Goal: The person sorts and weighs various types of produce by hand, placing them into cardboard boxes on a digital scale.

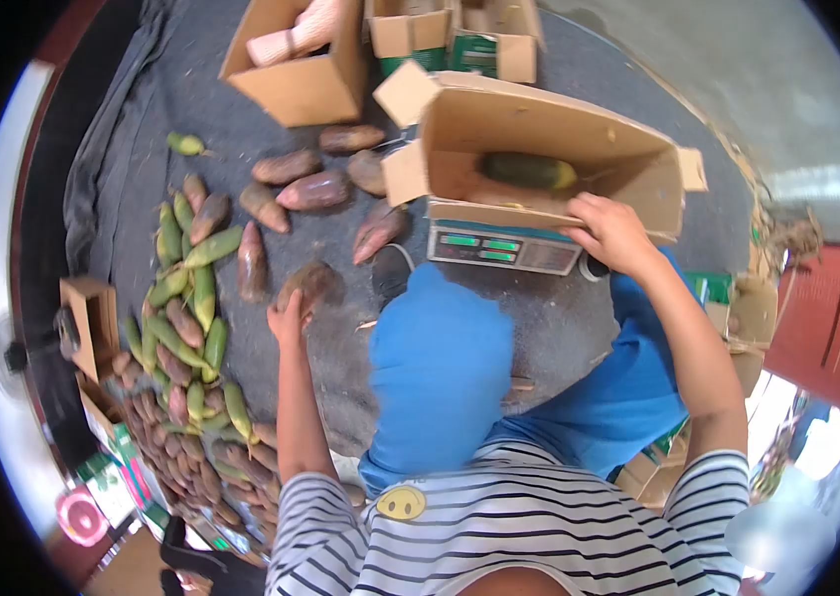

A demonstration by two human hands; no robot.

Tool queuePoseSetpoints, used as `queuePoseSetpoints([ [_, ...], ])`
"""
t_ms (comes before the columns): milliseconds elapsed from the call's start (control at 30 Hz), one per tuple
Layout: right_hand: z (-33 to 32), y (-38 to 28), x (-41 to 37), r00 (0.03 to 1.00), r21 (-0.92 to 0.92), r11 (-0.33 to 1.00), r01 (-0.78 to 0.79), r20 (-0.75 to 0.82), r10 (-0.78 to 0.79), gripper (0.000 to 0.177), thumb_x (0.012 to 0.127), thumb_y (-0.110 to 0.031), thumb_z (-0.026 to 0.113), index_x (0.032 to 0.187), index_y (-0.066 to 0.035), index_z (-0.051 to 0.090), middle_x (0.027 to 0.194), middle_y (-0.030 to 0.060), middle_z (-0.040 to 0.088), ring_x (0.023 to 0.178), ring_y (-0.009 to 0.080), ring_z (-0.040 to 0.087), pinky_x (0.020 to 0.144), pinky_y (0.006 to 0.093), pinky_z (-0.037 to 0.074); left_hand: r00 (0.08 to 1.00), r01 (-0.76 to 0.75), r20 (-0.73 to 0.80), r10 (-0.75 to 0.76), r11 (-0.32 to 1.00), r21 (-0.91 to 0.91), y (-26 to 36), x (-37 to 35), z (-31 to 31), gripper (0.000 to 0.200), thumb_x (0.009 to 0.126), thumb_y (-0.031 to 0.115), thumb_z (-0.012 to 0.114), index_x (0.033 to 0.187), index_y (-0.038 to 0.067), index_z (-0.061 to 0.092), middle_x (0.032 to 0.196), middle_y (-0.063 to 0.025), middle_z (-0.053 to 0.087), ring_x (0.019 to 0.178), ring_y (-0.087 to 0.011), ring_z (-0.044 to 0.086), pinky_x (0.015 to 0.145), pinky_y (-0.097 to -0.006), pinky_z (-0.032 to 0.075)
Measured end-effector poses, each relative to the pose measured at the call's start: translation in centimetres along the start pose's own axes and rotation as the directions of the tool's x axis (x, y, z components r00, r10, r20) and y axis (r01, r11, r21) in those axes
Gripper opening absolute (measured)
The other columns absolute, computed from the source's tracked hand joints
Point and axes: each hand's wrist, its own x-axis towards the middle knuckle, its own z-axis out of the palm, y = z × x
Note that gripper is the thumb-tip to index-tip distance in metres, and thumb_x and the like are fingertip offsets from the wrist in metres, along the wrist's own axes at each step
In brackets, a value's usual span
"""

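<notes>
My left hand [291, 316] is closed round a brownish-purple root vegetable [312, 284], blurred by motion, above the dark floor cloth. My right hand [607, 230] grips the near rim of an open cardboard box [509, 215], fingers over the edge. Inside the box lies a dark green vegetable [527, 171] with a yellowish end. Under the box is a digital scale [499, 248] with lit green displays. Several reddish-purple roots [315, 190] lie left of the box.
A pile of green and brown vegetables [181, 338] spreads along the left. Another cardboard box [310, 94] holding pink rolled material stands at the top, beside smaller boxes [495, 55]. More cartons [753, 308] are at the right. My blue-clad knees are in front of the scale.
</notes>
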Motion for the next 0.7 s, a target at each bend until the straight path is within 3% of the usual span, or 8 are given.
queuePoseSetpoints([
  [167, 0.0, 0.5, -0.2, 1.000, 0.003, 1.000, 0.018, 0.003, -0.018, 0.023, 0.082, -0.024, 0.062, 0.094, -0.007, 0.053, 0.087, 0.0112, 0.057, 0.086, 0.0321, 0.059, 0.071, 0.0441, 0.048, 0.982, -0.124, 0.102, 0.161, 0.946, -0.298, 5.9, -7.6, 1.8, 0.055, 0.079, 0.021, 0.072, 0.119, -0.002, 0.043, 0.104, -0.0156, 0.058, 0.080, -0.0276, 0.062, 0.060, -0.0352, 0.053],
  [233, 0.4, 0.7, -0.3, 1.000, -0.007, 1.000, 0.018, -0.008, -0.018, 0.023, 0.082, -0.025, 0.062, 0.095, -0.008, 0.054, 0.088, 0.0105, 0.058, 0.087, 0.0314, 0.059, 0.071, 0.0442, 0.049, 0.946, -0.293, 0.072, 0.316, 0.929, -0.228, 9.9, -9.6, 2.4, 0.049, 0.081, 0.018, 0.067, 0.121, 0.000, 0.043, 0.105, -0.0135, 0.057, 0.091, -0.0271, 0.060, 0.069, -0.0381, 0.053],
  [300, 0.6, 0.9, -0.7, 1.000, 0.007, 1.000, 0.030, -0.006, -0.030, 0.024, 0.082, -0.025, 0.062, 0.097, -0.008, 0.053, 0.088, 0.0108, 0.056, 0.088, 0.0311, 0.059, 0.071, 0.0438, 0.048, 0.839, -0.513, 0.040, 0.542, 0.814, -0.271, 11.8, -8.8, 2.0, 0.054, 0.081, 0.014, 0.062, 0.127, -0.001, 0.041, 0.116, -0.0137, 0.054, 0.102, -0.0272, 0.056, 0.080, -0.0419, 0.052],
  [400, 0.9, 1.2, -1.0, 0.999, 0.028, 0.999, 0.042, -0.019, -0.042, 0.026, 0.081, -0.026, 0.062, 0.099, -0.009, 0.057, 0.091, 0.0106, 0.060, 0.090, 0.0313, 0.061, 0.074, 0.0443, 0.050, 0.532, -0.603, 0.258, 0.806, 0.575, -0.554, 20.6, -16.3, 6.4, 0.062, 0.080, 0.017, 0.067, 0.129, -0.006, 0.037, 0.125, -0.0233, 0.045, 0.110, -0.0353, 0.052, 0.092, -0.0455, 0.049],
  [467, 0.7, 1.1, -0.8, 1.000, 0.018, 1.000, 0.012, 0.016, -0.013, 0.027, 0.080, -0.027, 0.064, 0.097, -0.008, 0.059, 0.092, 0.0117, 0.062, 0.092, 0.0318, 0.061, 0.075, 0.0448, 0.050, 0.495, -0.729, 0.144, 0.857, 0.499, -0.469, 22.8, -17.5, 8.5, 0.056, 0.084, 0.017, 0.066, 0.128, -0.005, 0.040, 0.127, -0.0210, 0.045, 0.114, -0.0334, 0.049, 0.094, -0.0425, 0.046],
  [567, 1.2, 1.4, -0.7, 0.997, 0.025, 0.998, 0.052, -0.054, -0.051, 0.027, 0.078, -0.027, 0.064, 0.097, -0.007, 0.062, 0.090, 0.0131, 0.065, 0.095, 0.0321, 0.061, 0.076, 0.0445, 0.050, 0.345, -0.935, 0.288, 0.893, 0.355, 0.020, 26.3, -22.6, 14.6, 0.052, 0.084, 0.017, 0.067, 0.126, -0.004, 0.045, 0.124, -0.0172, 0.050, 0.111, -0.0285, 0.051, 0.093, -0.0372, 0.044],
  [633, 1.2, 1.5, -0.6, 0.997, 0.009, 0.998, 0.058, -0.052, -0.057, 0.026, 0.079, -0.027, 0.063, 0.095, -0.007, 0.063, 0.089, 0.0130, 0.066, 0.093, 0.0323, 0.062, 0.076, 0.0441, 0.050, 0.168, -0.986, 0.425, 0.890, 0.146, 0.083, 26.7, -21.5, 18.2, 0.051, 0.082, 0.019, 0.070, 0.123, -0.004, 0.049, 0.119, -0.0162, 0.054, 0.108, -0.0235, 0.052, 0.094, -0.0346, 0.040],
  [700, 1.6, 1.6, -0.3, 0.997, 0.006, 0.999, 0.049, -0.057, -0.049, 0.027, 0.078, -0.028, 0.063, 0.094, -0.006, 0.064, 0.089, 0.0127, 0.067, 0.091, 0.0323, 0.063, 0.076, 0.0437, 0.050, 0.089, -0.990, 0.631, 0.771, 0.000, 0.140, 26.7, -22.1, 21.1, 0.051, 0.083, 0.020, 0.069, 0.123, -0.004, 0.049, 0.117, -0.0168, 0.055, 0.108, -0.0245, 0.052, 0.094, -0.0351, 0.041],
])
